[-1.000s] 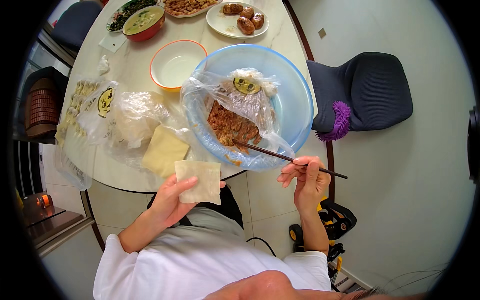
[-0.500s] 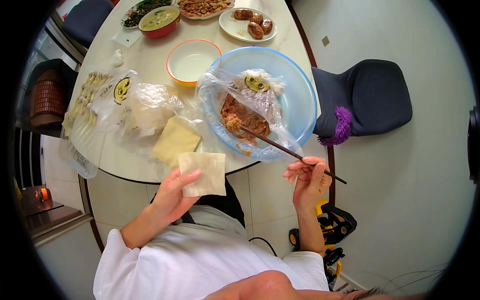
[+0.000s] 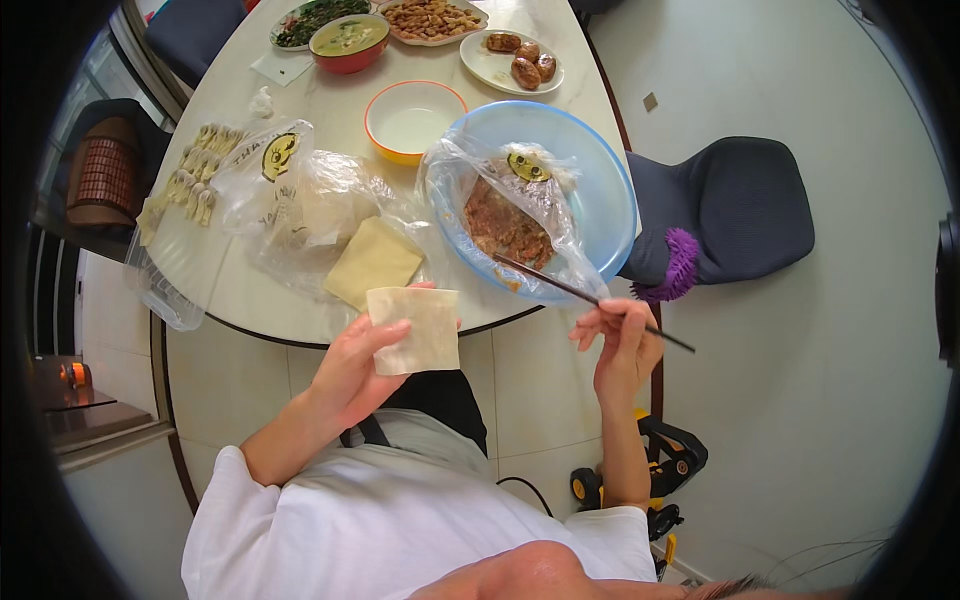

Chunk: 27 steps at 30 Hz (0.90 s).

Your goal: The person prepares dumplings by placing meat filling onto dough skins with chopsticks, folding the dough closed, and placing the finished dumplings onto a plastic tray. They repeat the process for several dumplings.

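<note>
Left hand (image 3: 350, 365) grasps a square dough wrapper (image 3: 425, 338), thumb pressed on its face, fingers behind; the sheet is flat and bare, held at the near edge of the pale marbled worktop (image 3: 245, 312). Right hand (image 3: 622, 340) grips dark chopsticks (image 3: 570, 289) between thumb and fingers, shafts slanting up-left over the rim of a blue plastic basin (image 3: 603, 180); tips sit by the lower edge of the reddish-brown minced filling (image 3: 500, 222), contact impossible to tell. Filling lies inside an opened clear plastic bag (image 3: 548, 208), within the basin. Stack of yellowish wrappers (image 3: 375, 262) just beyond the left hand, beside a crumpled clear bag (image 3: 322, 205). Rows of folded dumplings (image 3: 200, 170) further left, partly under printed plastic; clear plastic tray (image 3: 170, 297) at the worktop's left edge. White bowl (image 3: 398, 152), orange-rimmed, close to the basin. Far end: red bowl (image 3: 350, 63) of pale soup, plate of dark greens (image 3: 318, 22), white plate (image 3: 484, 70) bearing browned oblong pieces (image 3: 525, 72). Dark chair (image 3: 755, 212) right of the worktop, purple shaggy item (image 3: 682, 262) against it.
</note>
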Motion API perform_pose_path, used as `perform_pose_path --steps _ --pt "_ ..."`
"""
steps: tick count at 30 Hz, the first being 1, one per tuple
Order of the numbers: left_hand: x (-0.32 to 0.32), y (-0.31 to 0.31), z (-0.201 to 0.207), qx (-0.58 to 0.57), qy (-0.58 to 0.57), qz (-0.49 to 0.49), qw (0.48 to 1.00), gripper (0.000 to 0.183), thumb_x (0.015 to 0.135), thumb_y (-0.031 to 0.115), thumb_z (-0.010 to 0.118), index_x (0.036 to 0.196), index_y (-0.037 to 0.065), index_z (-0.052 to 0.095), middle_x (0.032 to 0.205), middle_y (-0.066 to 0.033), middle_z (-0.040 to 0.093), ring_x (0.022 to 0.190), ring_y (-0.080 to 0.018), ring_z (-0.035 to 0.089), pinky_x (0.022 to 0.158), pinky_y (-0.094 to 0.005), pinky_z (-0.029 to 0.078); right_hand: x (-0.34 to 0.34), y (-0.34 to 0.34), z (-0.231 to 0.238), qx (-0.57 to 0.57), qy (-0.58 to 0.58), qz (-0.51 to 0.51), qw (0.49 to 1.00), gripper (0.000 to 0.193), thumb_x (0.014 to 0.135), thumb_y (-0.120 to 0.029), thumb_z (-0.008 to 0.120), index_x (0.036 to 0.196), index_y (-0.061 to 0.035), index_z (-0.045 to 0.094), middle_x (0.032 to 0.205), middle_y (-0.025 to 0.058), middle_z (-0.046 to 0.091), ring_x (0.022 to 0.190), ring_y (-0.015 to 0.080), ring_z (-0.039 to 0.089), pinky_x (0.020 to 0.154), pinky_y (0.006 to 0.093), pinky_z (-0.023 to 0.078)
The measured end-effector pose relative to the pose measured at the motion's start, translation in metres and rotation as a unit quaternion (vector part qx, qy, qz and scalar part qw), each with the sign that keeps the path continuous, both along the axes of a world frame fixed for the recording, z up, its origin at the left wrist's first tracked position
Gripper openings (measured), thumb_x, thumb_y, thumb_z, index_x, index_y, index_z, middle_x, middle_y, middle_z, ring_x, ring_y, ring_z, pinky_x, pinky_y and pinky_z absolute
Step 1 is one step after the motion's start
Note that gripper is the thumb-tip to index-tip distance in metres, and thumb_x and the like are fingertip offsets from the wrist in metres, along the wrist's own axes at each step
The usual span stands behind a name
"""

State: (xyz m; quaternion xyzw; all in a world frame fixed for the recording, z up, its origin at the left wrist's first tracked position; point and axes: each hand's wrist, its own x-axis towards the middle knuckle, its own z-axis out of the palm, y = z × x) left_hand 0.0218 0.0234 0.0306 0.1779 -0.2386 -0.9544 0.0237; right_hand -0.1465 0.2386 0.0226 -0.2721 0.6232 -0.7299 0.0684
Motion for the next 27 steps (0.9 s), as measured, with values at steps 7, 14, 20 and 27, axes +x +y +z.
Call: perform_pose_path --steps 7,14,20,27 --pt "0.010 0.000 -0.006 0.007 0.004 0.017 1.000 0.051 0.091 0.008 0.049 0.138 0.000 0.032 0.128 -0.0168 0.048 0.121 -0.0286 0.048 0.104 -0.0414 0.039 -0.029 -0.039 0.011 0.026 -0.017 -0.008 0.999 0.038 0.101 -0.027 0.040 0.095 0.0059 0.057 0.076 0.0162 0.065 0.056 0.0167 0.061 0.047 0.0224 0.044" --pt "0.018 -0.002 -0.011 -0.002 0.008 0.032 0.999 0.048 0.092 0.008 0.050 0.136 -0.001 0.035 0.127 -0.0157 0.050 0.119 -0.0281 0.050 0.103 -0.0413 0.040 -0.032 -0.050 0.005 0.015 0.019 -0.025 0.999 0.039 0.102 -0.027 0.039 0.095 0.0065 0.057 0.080 0.0170 0.065 0.062 0.0182 0.063 0.054 0.0238 0.048" --pt "0.019 0.000 -0.014 -0.013 0.017 0.030 0.999 0.048 0.092 0.009 0.050 0.136 -0.002 0.034 0.127 -0.0152 0.050 0.119 -0.0273 0.050 0.102 -0.0409 0.040 -0.028 -0.049 0.001 -0.007 0.052 -0.038 0.998 0.039 0.102 -0.028 0.038 0.097 0.0070 0.055 0.081 0.0173 0.065 0.063 0.0191 0.064 0.056 0.0248 0.049" --pt "0.019 0.000 -0.013 -0.009 0.026 0.036 0.999 0.049 0.092 0.009 0.051 0.136 -0.001 0.034 0.126 -0.0157 0.050 0.118 -0.0273 0.051 0.102 -0.0407 0.041 -0.024 -0.033 0.003 -0.048 0.025 -0.016 0.998 0.040 0.102 -0.029 0.035 0.098 0.0067 0.054 0.080 0.0187 0.065 0.063 0.0212 0.065 0.054 0.0251 0.050"
